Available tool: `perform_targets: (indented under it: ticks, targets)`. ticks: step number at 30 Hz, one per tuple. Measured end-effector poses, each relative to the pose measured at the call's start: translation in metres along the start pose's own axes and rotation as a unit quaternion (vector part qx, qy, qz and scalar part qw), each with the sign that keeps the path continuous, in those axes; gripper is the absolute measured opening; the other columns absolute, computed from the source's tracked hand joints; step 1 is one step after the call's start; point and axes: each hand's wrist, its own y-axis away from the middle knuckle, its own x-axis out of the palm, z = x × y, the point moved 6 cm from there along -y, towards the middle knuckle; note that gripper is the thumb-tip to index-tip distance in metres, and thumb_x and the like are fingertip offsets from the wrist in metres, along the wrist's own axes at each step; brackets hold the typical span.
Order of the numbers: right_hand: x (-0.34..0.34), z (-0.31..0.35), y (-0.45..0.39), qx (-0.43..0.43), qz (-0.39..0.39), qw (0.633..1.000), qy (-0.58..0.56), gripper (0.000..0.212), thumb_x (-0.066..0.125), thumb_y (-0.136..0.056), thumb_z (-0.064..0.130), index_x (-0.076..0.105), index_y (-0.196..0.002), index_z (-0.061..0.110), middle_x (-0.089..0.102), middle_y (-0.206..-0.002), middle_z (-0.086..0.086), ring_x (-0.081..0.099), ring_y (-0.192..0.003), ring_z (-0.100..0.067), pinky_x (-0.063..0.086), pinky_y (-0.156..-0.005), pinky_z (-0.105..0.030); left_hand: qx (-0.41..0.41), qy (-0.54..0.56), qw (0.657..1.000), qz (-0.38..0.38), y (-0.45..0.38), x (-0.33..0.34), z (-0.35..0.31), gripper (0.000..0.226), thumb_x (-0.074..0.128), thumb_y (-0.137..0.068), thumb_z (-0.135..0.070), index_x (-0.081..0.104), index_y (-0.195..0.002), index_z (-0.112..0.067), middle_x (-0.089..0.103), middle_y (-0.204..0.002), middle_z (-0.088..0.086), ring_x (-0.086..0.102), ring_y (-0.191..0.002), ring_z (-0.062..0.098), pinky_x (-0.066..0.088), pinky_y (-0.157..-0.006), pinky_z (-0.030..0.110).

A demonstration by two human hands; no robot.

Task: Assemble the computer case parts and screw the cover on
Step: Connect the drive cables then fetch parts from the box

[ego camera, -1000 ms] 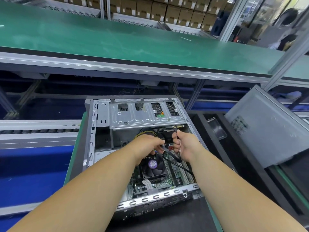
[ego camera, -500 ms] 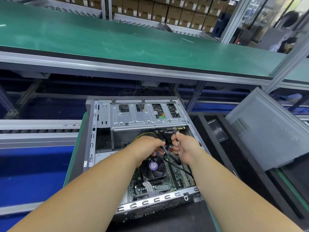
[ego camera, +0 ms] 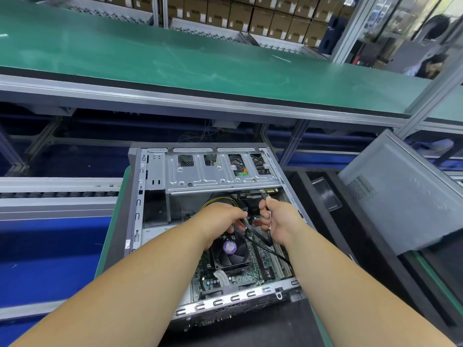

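A: Item one, largest?
B: Green bench [ego camera: 175, 61], running across the upper half of the frame, with stacked cartons [ego camera: 250, 13] behind it at the top.

A: Item two?
B: Your case [ego camera: 155, 176], open side up, centre of the frame, on a green-edged pallet [ego camera: 112, 221]. Drive cage [ego camera: 220, 171] along its far end; board [ego camera: 240, 276] in the lower half.

A: Item three?
B: Grey cover [ego camera: 406, 196], right of the frame, apart from the case, tilted and leaning on the black tray [ego camera: 350, 246] beside it. Not on the case yet.

A: Item four?
B: Fan [ego camera: 230, 249], black with a purple hub label, just below your left hand.

A: Hands?
B: Your left hand [ego camera: 220, 219], centre of the frame inside the case, fingers curled round a black cable [ego camera: 253, 231]. Your right hand [ego camera: 278, 219], just right of it, thumb and fingers pinching the upper end of a black cable, connector [ego camera: 263, 195] sticking up above the knuckles. Whether both hold one cable, I cannot tell.

A: Smallest?
B: Yellow wires [ego camera: 213, 200], looping above your left hand, under the cage.
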Motion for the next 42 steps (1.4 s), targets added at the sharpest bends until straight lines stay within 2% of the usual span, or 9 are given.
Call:
perform_targets:
  ticks: [11,18,22,25,27,29,32,39,42]
  targets:
    - [0.003,-0.003,-0.001,0.011,-0.020,1.000,-0.001,0.043,0.031,-0.109,0.029,0.049,-0.074,0.014,0.034,-0.045,0.006,0.022,-0.044,-0.010,0.020,-0.045,-0.023,-0.001,0.005,1.000,-0.004,0.007,0.001,-0.005,0.023,0.059,-0.093,-0.030,0.069,-0.079,-0.015,0.071,-0.065,-0.006,0.048,-0.061,0.012,0.036,-0.059,0.024]
    - [0.000,-0.004,0.004,0.030,0.049,0.996,-0.063,0.037,0.038,-0.107,0.028,0.069,-0.098,0.009,0.058,-0.059,0.004,0.050,-0.051,-0.011,0.045,-0.053,-0.024,-0.014,0.022,0.999,-0.021,0.008,-0.002,-0.006,0.029,0.053,-0.094,-0.018,0.066,-0.068,-0.014,0.065,-0.059,-0.008,0.047,-0.052,0.007,0.037,-0.049,0.015]
    - [-0.001,-0.006,0.013,0.043,0.076,0.993,-0.081,0.028,0.052,-0.102,0.030,0.075,-0.098,0.016,0.069,-0.071,0.005,0.062,-0.056,-0.010,0.054,-0.055,-0.023,-0.030,-0.026,0.998,-0.043,0.001,-0.007,-0.004,0.025,0.053,-0.092,-0.008,0.066,-0.071,-0.014,0.064,-0.071,-0.001,0.047,-0.058,0.010,0.036,-0.055,0.019]
    - [0.000,-0.005,0.016,0.043,0.074,0.992,-0.090,0.023,0.056,-0.100,0.030,0.075,-0.099,0.016,0.072,-0.075,0.006,0.063,-0.055,-0.009,0.055,-0.055,-0.023,-0.035,-0.075,0.996,-0.042,-0.004,-0.008,-0.002,0.027,0.048,-0.096,-0.006,0.064,-0.076,-0.012,0.064,-0.073,-0.001,0.051,-0.047,0.000,0.038,-0.047,0.011]
    - [0.001,-0.003,0.017,0.045,0.079,0.990,-0.106,0.028,0.052,-0.102,0.033,0.074,-0.099,0.016,0.071,-0.075,0.006,0.061,-0.055,-0.009,0.052,-0.055,-0.023,-0.043,-0.108,0.993,-0.036,-0.006,-0.008,0.002,0.028,0.043,-0.098,-0.005,0.068,-0.087,-0.008,0.070,-0.087,0.004,0.057,-0.057,0.002,0.041,-0.053,0.015]
    - [0.002,-0.002,0.017,0.048,0.089,0.987,-0.129,0.038,0.044,-0.104,0.038,0.076,-0.098,0.018,0.069,-0.075,0.007,0.056,-0.056,-0.009,0.045,-0.056,-0.023,-0.046,-0.155,0.987,-0.025,-0.008,-0.007,0.007,0.031,0.039,-0.099,-0.002,0.069,-0.105,0.001,0.071,-0.109,0.012,0.066,-0.089,0.016,0.046,-0.071,0.025]
    - [0.000,-0.003,0.017,0.045,0.071,0.989,-0.123,0.034,0.045,-0.104,0.033,0.075,-0.097,0.019,0.064,-0.070,0.008,0.054,-0.055,-0.008,0.043,-0.056,-0.023,-0.045,-0.196,0.979,-0.028,-0.010,-0.008,0.008,0.031,0.041,-0.099,-0.002,0.069,-0.112,0.000,0.069,-0.117,0.014,0.061,-0.115,0.027,0.047,-0.091,0.029]
    - [-0.003,-0.001,0.015,0.033,0.023,0.994,-0.097,0.024,0.050,-0.103,0.033,0.070,-0.096,0.020,0.055,-0.059,0.010,0.045,-0.050,-0.007,0.043,-0.056,-0.022,-0.051,-0.167,0.984,-0.030,-0.010,-0.011,0.010,0.036,0.034,-0.100,0.001,0.065,-0.119,0.001,0.067,-0.121,0.015,0.056,-0.120,0.026,0.042,-0.087,0.025]
    - [-0.002,-0.001,0.013,0.030,0.021,0.993,-0.114,0.029,0.048,-0.103,0.040,0.069,-0.098,0.021,0.053,-0.061,0.009,0.041,-0.050,-0.007,0.039,-0.054,-0.021,-0.060,-0.116,0.991,-0.038,-0.010,-0.012,0.010,0.030,0.039,-0.099,-0.002,0.067,-0.111,0.000,0.069,-0.112,0.015,0.063,-0.095,0.016,0.042,-0.071,0.020]
